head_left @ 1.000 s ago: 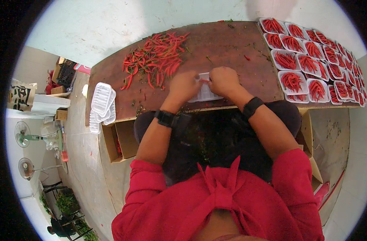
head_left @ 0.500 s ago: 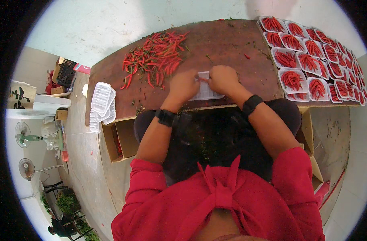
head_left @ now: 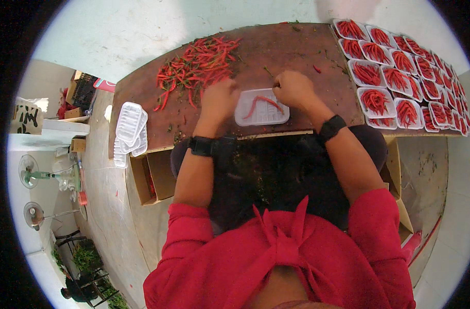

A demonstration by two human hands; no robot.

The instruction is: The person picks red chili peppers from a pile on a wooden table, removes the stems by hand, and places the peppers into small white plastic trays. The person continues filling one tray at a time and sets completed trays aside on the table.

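Note:
A white plastic tray [head_left: 260, 118] sits at the table's near edge with a curved red chilli [head_left: 265, 99] lying in it. My left hand [head_left: 221, 96] is just left of this tray, below the loose chilli pile [head_left: 196, 64]; its fingers are curled and slightly blurred, their contents hidden. At the tray's upper right, my right hand [head_left: 292, 88] has its fingers bent together; I cannot make out what, if anything, they hold.
Empty trays [head_left: 130, 124] are stacked at the table's [head_left: 276, 49] left end. Several chilli-filled trays [head_left: 370, 93] cover the right end. Cardboard boxes [head_left: 163, 180] sit below. Fans [head_left: 32, 215] and a seated person [head_left: 78, 290] are at the far left.
Both hands have lifted away from the tray's middle, upward and apart, uncovering the curved chilli in the tray. The left hand has moved left, the right slightly right.

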